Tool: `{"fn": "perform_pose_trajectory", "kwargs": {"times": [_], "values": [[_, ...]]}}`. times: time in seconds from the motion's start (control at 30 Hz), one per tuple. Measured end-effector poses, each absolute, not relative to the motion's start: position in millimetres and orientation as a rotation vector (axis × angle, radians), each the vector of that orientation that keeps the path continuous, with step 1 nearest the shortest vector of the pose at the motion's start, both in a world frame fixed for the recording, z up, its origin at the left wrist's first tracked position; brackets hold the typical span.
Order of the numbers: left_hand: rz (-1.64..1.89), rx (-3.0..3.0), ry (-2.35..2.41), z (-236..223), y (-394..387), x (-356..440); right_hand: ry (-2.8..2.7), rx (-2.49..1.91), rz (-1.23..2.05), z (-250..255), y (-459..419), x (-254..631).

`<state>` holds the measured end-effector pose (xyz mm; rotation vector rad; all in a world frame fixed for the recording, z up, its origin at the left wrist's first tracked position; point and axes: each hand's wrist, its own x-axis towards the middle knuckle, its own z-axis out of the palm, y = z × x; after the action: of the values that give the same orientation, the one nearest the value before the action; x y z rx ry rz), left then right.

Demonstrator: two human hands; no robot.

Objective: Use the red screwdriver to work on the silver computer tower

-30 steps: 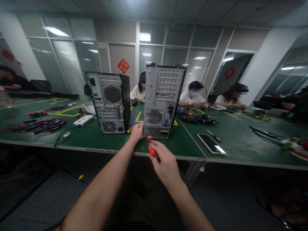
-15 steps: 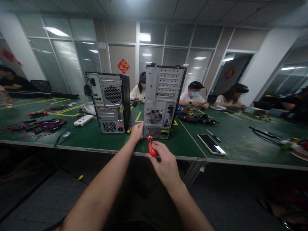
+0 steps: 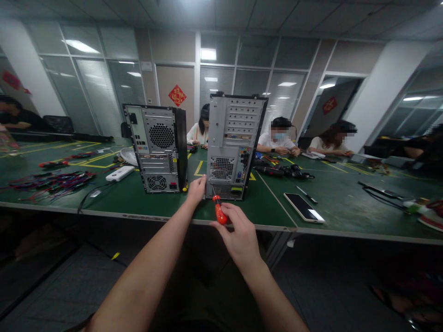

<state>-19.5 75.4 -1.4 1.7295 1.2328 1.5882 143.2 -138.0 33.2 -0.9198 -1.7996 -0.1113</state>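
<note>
Where the fingers (image 3: 236, 214) hold it, the screwdriver (image 3: 220, 214) is orange-red

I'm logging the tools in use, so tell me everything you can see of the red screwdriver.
The screwdriver has a rounded, glossy red-orange handle, plastic by its look, with a dark band near the front, and a thin shaft that looks like metal. It slants, handle low and toward the person, shaft pointing up and forward at the lower back panel of the taller computer case. The right hand holds it by the handle. Whether the tip touches anything is too small to tell.
</note>
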Motion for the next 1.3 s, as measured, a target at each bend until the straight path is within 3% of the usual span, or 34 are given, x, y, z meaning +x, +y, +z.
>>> {"fn": "perform_pose_trajectory", "kwargs": {"times": [0.73,0.97,1.3], "values": [[1.580,1.738,1.240,0.8,73.1,-19.8,-2.004,-0.881,-0.187,35.9,-140.8,141.0],[1.584,1.746,1.237,-0.1,74.2,-19.9,-1.796,-0.918,-0.095,29.5,-137.0,141.5],[1.615,1.734,1.219,-5.1,79.8,-20.8,-2.043,-0.898,-0.197,41.0,-144.5,144.3]]}}
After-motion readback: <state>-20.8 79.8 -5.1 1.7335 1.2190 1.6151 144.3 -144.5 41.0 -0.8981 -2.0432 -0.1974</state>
